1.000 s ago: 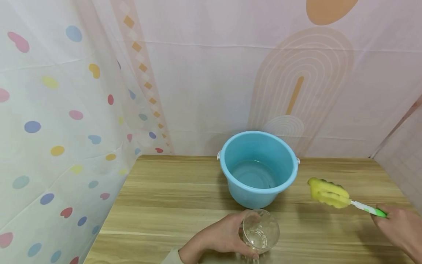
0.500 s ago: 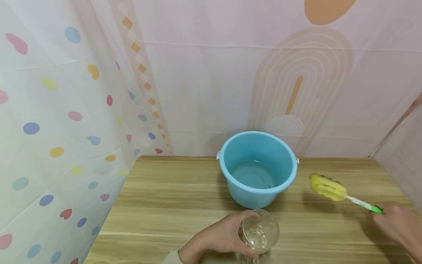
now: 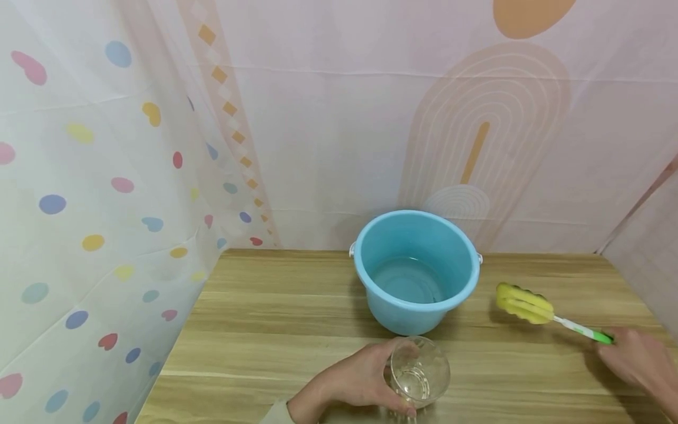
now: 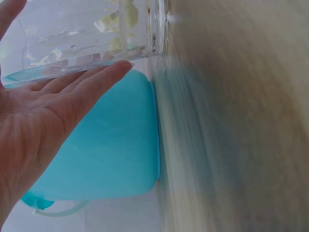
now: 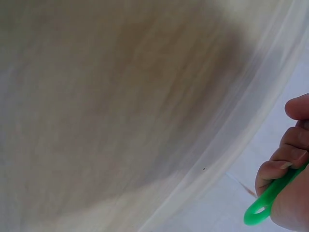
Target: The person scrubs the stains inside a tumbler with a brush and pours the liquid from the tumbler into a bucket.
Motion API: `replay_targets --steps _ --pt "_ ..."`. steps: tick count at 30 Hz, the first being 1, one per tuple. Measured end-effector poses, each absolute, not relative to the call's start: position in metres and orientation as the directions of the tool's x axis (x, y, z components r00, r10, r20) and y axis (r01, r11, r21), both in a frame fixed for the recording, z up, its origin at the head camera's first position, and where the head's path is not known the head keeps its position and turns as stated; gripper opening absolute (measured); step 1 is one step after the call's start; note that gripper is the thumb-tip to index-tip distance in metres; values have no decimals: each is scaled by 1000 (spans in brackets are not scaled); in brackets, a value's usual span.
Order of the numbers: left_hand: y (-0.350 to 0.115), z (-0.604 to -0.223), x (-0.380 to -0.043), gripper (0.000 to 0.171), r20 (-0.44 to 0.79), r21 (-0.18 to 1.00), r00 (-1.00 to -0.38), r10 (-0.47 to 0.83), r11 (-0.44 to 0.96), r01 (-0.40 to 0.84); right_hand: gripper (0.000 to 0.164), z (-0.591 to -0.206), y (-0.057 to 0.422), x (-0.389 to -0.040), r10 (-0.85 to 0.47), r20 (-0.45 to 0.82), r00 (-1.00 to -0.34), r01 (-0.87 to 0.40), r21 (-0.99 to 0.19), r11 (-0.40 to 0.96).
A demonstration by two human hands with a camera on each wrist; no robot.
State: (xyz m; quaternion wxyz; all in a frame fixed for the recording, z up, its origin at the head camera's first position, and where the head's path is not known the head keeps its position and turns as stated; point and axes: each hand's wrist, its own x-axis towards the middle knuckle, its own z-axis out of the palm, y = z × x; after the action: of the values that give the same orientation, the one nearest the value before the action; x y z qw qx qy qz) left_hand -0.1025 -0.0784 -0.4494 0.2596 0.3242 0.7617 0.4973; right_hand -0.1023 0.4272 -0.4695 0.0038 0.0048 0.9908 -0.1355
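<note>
OK, head view: we have the left hand (image 3: 365, 377) wrapped partway round a clear cup (image 3: 421, 372), thumb on the near side, fingers on the far side; cup is upright, just in front of the light-blue bucket (image 3: 405, 317). Bucket stands on the wood-grain table (image 3: 265, 330) by the printed curtain (image 3: 328, 141), clear liquid in the bottom. We have the right hand (image 3: 638, 356) closed round the green end of a sponge brush (image 3: 525, 304); its yellow head points left, right of the bucket, well apart from the cup. Left wrist: we see long, only slightly bent fingers along the cup wall, palm facing it, cup base at the table, bucket behind; yellow patches show through the cup. Right wrist: we see fingers curled tight on the green handle, looped tip poking out below; hand is partly cropped, table blurred.
</note>
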Motion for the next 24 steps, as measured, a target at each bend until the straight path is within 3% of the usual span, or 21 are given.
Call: replay_targets --steps 10,19,24 --pt "-79 -448 -102 80 -76 925 -651 755 298 238 19 -477 432 -104 -13 -45 -999 -1 -260 966" --pt "-78 -449 -102 79 -72 925 -654 753 295 238 30 -480 429 -103 -16 -19 -1000 -11 -245 969" --pt "-78 -449 -102 78 -69 923 -656 751 298 245 20 -482 428 -105 -12 -11 -1000 -9 -254 967"
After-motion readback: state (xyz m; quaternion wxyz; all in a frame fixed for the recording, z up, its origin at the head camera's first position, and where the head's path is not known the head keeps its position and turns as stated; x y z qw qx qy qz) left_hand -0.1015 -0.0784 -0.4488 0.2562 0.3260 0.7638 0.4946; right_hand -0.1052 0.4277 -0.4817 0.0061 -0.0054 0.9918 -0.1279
